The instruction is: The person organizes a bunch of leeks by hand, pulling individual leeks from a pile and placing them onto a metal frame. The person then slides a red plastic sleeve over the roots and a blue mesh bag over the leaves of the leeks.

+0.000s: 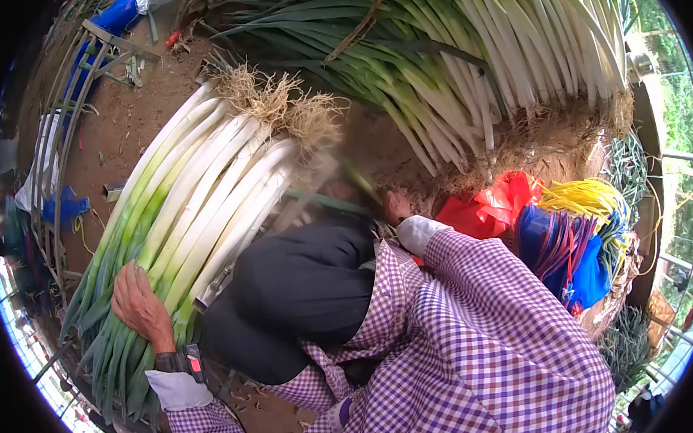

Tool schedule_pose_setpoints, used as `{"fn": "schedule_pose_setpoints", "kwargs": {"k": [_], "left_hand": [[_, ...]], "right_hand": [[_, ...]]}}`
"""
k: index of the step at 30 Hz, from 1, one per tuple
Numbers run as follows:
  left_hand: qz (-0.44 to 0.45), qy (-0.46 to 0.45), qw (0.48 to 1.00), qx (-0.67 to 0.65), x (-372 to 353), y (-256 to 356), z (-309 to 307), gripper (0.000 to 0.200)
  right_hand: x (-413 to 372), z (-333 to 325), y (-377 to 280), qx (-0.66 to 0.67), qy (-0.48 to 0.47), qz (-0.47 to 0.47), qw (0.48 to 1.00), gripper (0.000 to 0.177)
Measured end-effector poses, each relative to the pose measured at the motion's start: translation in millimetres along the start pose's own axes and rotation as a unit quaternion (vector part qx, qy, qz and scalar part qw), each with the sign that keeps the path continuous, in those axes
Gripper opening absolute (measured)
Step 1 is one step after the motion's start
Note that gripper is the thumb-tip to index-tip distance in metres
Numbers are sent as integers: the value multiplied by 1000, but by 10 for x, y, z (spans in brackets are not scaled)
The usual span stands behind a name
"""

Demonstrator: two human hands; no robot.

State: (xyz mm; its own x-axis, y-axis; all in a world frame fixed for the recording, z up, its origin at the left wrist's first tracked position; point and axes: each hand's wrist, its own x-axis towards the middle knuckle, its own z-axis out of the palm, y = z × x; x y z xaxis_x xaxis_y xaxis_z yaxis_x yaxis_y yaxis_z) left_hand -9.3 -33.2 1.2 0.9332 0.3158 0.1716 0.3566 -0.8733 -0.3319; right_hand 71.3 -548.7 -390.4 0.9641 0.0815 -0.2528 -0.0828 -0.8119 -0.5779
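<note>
Head view, far left: a curved slatted frame [59, 153] stands at the edge of the brown earth floor [115, 131], with blue material [65, 206] caught beside it. Next comes a thick bundle of leeks [204, 185], lying slantwise with its green leaves low and its shaggy roots [266, 99] high. The left hand [142, 306] rests on the leaves, palm down, fingers close together and slightly bent over them; a dark band circles the wrist. Dark-clad knees [303, 285] rise just beside the bundle, between it and the right arm, hiding part of the floor. Past them, the right hand [397, 204] is curled near a blurred, long greenish thing [360, 183]; whether it grips that thing I cannot tell. Above, a larger heap of leeks [432, 63] spreads to the right, roots toward the lower right. Below it lie red plastic [495, 205] and a blue bag [588, 274] with red and purple strips in it, yellow strips [581, 198] alongside. Farthest right, greenery [681, 105] shows beyond metal bars.
</note>
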Motion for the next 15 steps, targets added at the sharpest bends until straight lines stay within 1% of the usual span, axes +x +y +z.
{"fn": "schedule_pose_setpoints", "kwargs": {"k": [2, 5, 6, 7, 8, 9, 10, 12, 13, 15], "left_hand": [[2, 1, 1000, 5, 2, -17, 18, 36], [3, -1, 1000, 3, -3, -23, 20, 36], [2, 1, 1000, 2, -1, -17, 27, 36], [2, 2, 1000, 2, -1, -18, 28, 36], [3, 2, 1000, 1, -2, -28, 29, 36], [6, 3, 1000, 0, -7, -45, 30, 36], [7, 5, 1000, -3, -11, -57, 38, 36], [9, 8, 1000, -7, -6, -52, 57, 36], [8, 8, 1000, -6, -10, -59, 58, 36], [3, 4, 1000, -7, -3, -51, 47, 37]], "right_hand": [[39, -97, -127, -80, -69, 40, 994, 42], [230, -278, -53, -39, -116, -35, 992, 39], [329, -376, 27, 87, -140, 4, 986, 39], [423, -495, 127, 213, -163, 42, 963, 40], [488, -613, 215, 335, -182, 81, 921, 41], [515, -880, 195, 304, -185, 30, 934, 41], [536, -1305, 76, 272, -186, -22, 944, 40], [580, -1748, 38, 203, -134, -132, 961, 39], [592, -1849, 69, 168, -83, -189, 964, 38], [574, -1992, 97, 125, -36, -236, 963, 37]]}}
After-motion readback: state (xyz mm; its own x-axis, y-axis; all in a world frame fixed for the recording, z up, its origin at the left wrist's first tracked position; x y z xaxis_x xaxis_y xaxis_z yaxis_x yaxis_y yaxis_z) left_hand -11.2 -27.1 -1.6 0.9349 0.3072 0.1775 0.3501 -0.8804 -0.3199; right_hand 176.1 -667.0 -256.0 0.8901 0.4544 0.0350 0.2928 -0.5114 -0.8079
